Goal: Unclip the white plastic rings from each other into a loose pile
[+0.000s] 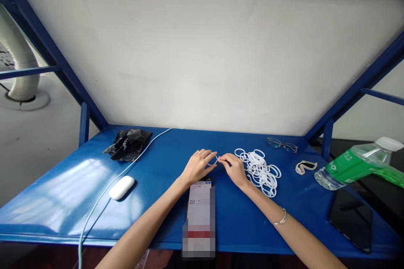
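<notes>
A thin white ring [212, 161] is held between my two hands above the blue table. My left hand [198, 164] has its thumb and forefinger curved about the ring's left side, apart from each other. Thumb and forefinger of my right hand [232, 168] pinch the ring's right end, where a small pale piece shows; its detail is too small to make out. Just right of my right hand lies a loose pile of similar white rings [259, 164]. Below my left hand rests a phone [199, 210] with its screen lit and partly blurred out.
At the left are a crumpled black plastic bag [128, 145], a pale cable [118, 174] and a white mouse-shaped object [121, 188]. Glasses [282, 145], a beige looped item [305, 167], a tilted water bottle [356, 164] and a dark phone [351, 218] lie at the right.
</notes>
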Demonstrator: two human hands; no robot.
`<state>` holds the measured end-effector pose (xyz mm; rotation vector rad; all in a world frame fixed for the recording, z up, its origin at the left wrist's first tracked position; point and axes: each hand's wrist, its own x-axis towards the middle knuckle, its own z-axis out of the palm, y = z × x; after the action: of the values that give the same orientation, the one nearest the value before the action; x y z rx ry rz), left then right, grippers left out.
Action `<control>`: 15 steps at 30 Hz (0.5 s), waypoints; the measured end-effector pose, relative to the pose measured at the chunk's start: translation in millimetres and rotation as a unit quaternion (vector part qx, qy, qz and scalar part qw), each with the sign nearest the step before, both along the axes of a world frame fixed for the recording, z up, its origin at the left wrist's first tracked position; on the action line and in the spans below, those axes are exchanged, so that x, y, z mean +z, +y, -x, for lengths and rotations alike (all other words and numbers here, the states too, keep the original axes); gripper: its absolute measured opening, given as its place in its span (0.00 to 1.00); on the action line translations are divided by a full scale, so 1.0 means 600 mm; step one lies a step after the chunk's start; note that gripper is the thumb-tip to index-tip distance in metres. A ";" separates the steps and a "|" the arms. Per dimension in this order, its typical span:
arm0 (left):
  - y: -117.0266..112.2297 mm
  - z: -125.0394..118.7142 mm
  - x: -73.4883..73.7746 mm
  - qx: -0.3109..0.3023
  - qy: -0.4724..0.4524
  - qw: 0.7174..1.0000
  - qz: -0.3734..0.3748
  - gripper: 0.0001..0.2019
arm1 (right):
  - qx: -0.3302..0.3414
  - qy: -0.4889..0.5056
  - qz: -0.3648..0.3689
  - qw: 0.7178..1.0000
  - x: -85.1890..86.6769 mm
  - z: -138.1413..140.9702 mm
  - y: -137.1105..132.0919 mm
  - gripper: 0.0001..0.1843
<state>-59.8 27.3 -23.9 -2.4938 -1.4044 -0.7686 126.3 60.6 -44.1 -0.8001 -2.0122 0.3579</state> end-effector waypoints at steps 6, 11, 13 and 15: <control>-0.001 -0.001 0.003 0.003 0.006 1.000 -0.001 0.17 | -0.001 0.002 -0.009 1.000 -0.001 0.001 0.000 0.10; -0.002 -0.001 0.003 0.000 0.005 1.000 -0.002 0.17 | 0.000 0.000 -0.010 1.000 -0.001 0.000 0.000 0.11; -0.002 -0.001 0.003 -0.004 0.001 1.000 -0.003 0.17 | 0.000 -0.002 -0.007 1.000 -0.001 0.000 0.000 0.11; -0.003 -0.001 0.004 -0.005 -0.002 1.000 -0.003 0.16 | 0.000 -0.003 -0.007 1.000 -0.001 0.000 0.000 0.12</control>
<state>-59.3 25.5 -21.5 -2.4982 -1.3904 -0.7796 126.4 60.5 -44.7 -0.7941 -2.0189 0.3418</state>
